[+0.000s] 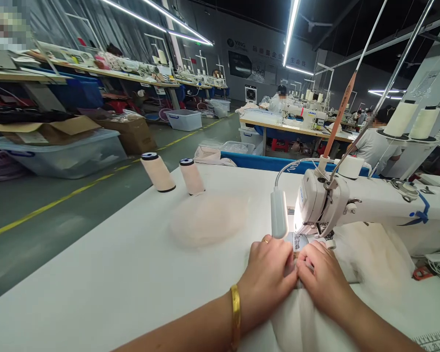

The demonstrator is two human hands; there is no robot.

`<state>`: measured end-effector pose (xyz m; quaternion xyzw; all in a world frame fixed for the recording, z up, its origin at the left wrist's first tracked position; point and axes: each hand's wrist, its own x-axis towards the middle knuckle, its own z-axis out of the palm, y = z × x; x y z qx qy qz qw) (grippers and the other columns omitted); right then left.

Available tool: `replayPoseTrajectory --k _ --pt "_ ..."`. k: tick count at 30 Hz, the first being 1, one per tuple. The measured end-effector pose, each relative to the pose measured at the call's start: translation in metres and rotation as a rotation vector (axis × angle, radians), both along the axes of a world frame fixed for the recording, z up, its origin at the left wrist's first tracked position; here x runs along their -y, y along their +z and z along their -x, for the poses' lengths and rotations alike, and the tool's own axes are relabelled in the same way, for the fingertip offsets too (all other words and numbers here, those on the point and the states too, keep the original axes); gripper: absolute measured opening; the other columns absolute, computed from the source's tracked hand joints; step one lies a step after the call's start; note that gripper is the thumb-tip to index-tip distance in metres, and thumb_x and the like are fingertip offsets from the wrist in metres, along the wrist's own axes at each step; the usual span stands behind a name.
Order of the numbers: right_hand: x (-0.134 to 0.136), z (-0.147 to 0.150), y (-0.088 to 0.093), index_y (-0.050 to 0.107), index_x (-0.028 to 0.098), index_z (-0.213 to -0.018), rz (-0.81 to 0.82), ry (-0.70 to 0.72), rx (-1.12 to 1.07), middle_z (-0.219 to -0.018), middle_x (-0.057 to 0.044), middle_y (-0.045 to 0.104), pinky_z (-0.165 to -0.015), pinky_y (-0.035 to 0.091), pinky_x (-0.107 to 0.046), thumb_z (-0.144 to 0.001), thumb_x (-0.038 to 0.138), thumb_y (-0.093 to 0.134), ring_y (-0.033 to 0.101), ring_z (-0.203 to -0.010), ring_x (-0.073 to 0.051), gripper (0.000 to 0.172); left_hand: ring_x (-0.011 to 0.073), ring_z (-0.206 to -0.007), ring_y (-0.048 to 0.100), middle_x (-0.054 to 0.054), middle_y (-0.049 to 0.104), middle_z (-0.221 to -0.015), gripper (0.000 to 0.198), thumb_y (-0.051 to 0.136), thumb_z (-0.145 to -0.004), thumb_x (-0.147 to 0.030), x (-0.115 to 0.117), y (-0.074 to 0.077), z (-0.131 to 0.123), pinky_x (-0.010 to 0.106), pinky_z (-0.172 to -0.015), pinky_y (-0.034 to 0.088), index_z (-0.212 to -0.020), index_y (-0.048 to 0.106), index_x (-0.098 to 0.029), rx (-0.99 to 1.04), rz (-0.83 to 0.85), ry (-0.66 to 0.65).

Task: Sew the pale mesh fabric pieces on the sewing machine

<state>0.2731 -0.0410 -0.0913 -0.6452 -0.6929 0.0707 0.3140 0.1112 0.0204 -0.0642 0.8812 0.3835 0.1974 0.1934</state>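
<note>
My left hand (269, 271), with a gold bangle at the wrist, is closed on pale sheer fabric (292, 320) just in front of a sewing machine's needle area. Close beside it, my right hand (320, 274) pinches the same cloth, fingers curled. The fabric hangs down between my forearms toward me. Directly beyond my fingertips is the presser foot (297, 240) of the white sewing machine (366, 200), lit by its lamp. My fingers hide the cloth's edge at the needle. A grey lamp head (278, 215) hangs just beyond my left hand.
On the white table (113, 274) lie a bunched sheer piece (209, 220) and two thread cones (158, 173). More sheer fabric (377, 259) lies right of the needle. A ruler (436, 341) and orange-handled snips (421, 273) are at the right. A co-worker (376, 146) sits beyond the machine.
</note>
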Motion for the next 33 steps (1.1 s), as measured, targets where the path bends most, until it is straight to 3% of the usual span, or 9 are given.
replayPoseTrajectory --k 2,5,7,11,17,25,33 --pt "-0.003 -0.002 -0.001 0.044 0.023 -0.076 0.015 -0.024 0.03 -0.076 -0.002 0.058 -0.068 0.04 -0.033 -0.095 0.017 0.044 0.055 -0.076 -0.023 0.021 0.0204 -0.077 0.05 0.002 0.063 -0.087 0.006 0.06 -0.084 -0.016 -0.002 -0.006 0.001 0.036 -0.076 0.036 -0.08 0.058 -0.02 0.049 -0.162 -0.047" --pt "-0.004 -0.005 -0.001 0.044 0.024 -0.078 0.01 -0.036 0.055 -0.077 -0.003 0.059 -0.064 0.039 -0.032 -0.094 0.015 0.047 0.056 -0.075 -0.023 0.019 0.0193 -0.076 0.052 0.001 0.065 -0.083 0.021 0.054 -0.092 -0.008 -0.005 -0.011 0.004 0.037 -0.078 0.035 -0.076 0.06 -0.02 0.109 -0.357 -0.21" --pt "-0.003 -0.006 -0.001 0.046 0.024 -0.081 -0.013 -0.048 0.061 -0.077 -0.002 0.06 -0.062 0.039 -0.032 -0.096 0.017 0.048 0.056 -0.072 -0.022 0.017 0.0195 -0.077 0.054 0.0 0.065 -0.076 0.027 0.053 -0.095 -0.006 -0.006 -0.013 0.006 0.037 -0.079 0.034 -0.072 0.059 -0.02 0.123 -0.394 -0.289" --pt "0.003 -0.011 -0.002 0.051 0.024 -0.089 -0.071 -0.015 0.101 -0.082 -0.002 0.06 -0.061 0.04 -0.032 -0.099 0.017 0.046 0.057 -0.072 -0.022 0.013 0.0197 -0.079 0.056 -0.001 0.069 -0.078 0.027 0.056 -0.096 -0.006 -0.006 -0.011 0.01 0.038 -0.079 0.035 -0.072 0.06 -0.019 0.097 -0.367 -0.293" --pt "0.01 -0.017 -0.003 0.064 0.025 -0.099 -0.08 0.122 0.192 -0.102 -0.006 0.066 -0.071 0.047 -0.034 -0.101 0.012 0.046 0.061 -0.085 -0.023 0.023 0.0203 -0.085 0.06 0.0 0.072 -0.088 0.025 0.055 -0.098 -0.006 -0.007 -0.012 0.012 0.04 -0.084 0.037 -0.081 0.066 -0.02 0.073 -0.358 -0.294" --pt "0.006 -0.018 -0.003 0.067 0.023 -0.102 -0.106 0.065 0.303 -0.101 -0.008 0.07 -0.066 0.045 -0.036 -0.103 0.013 0.041 0.058 -0.068 -0.021 0.028 0.0279 -0.101 0.063 0.003 0.073 -0.102 0.012 0.062 -0.093 -0.012 -0.004 -0.005 0.013 0.045 -0.088 0.039 -0.1 0.068 -0.02 -0.07 -0.257 -0.275" --pt "0.002 -0.019 -0.003 0.069 0.023 -0.109 -0.116 0.012 0.353 -0.108 -0.01 0.071 -0.062 0.044 -0.035 -0.104 0.016 0.041 0.059 -0.066 -0.021 0.03 0.0301 -0.101 0.062 0.005 0.072 -0.105 0.011 0.065 -0.092 -0.014 -0.003 -0.002 0.012 0.047 -0.088 0.04 -0.101 0.067 -0.02 -0.108 -0.24 -0.244"
